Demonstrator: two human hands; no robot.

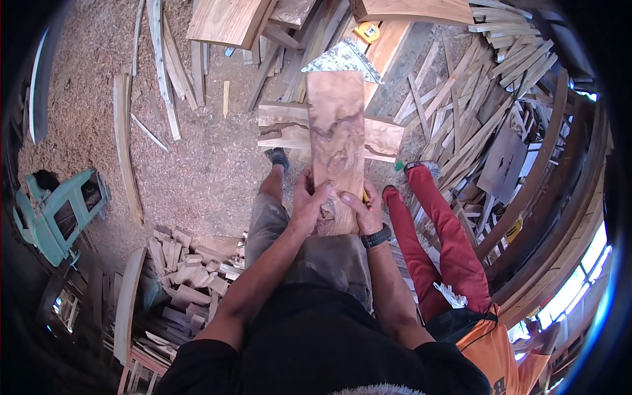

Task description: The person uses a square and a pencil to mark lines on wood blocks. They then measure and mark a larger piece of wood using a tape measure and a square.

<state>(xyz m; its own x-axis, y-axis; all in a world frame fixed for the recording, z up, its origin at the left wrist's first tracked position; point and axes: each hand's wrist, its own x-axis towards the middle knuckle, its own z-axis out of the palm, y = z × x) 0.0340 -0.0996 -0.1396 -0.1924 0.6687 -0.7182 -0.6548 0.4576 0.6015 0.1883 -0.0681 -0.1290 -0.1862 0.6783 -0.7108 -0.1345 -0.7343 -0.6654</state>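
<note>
A short wooden board (pixel 336 123) with dark wavy grain is held lengthwise before my body. My left hand (pixel 310 201) grips its left edge near the lower end, thumb on top. On the right edge is my right hand (pixel 366 207), its thumb also on the face; a yellow and black pencil or marker (pixel 366 198) shows beside its fingers. Behind the held board another board (pixel 284 126) lies crosswise, with a dark crack. A speckled metal triangular square (pixel 343 58) rests just past the far end, and a yellow tape measure (pixel 367 32) lies above it on planks.
A person in red trousers (pixel 454 237) is close on my right. Offcuts (pixel 190 276) are heaped at lower left. Long thin strips (pixel 459 94) pile up at right. A green machine frame (pixel 64 212) stands far left. Thick boards (pixel 227 22) lie ahead.
</note>
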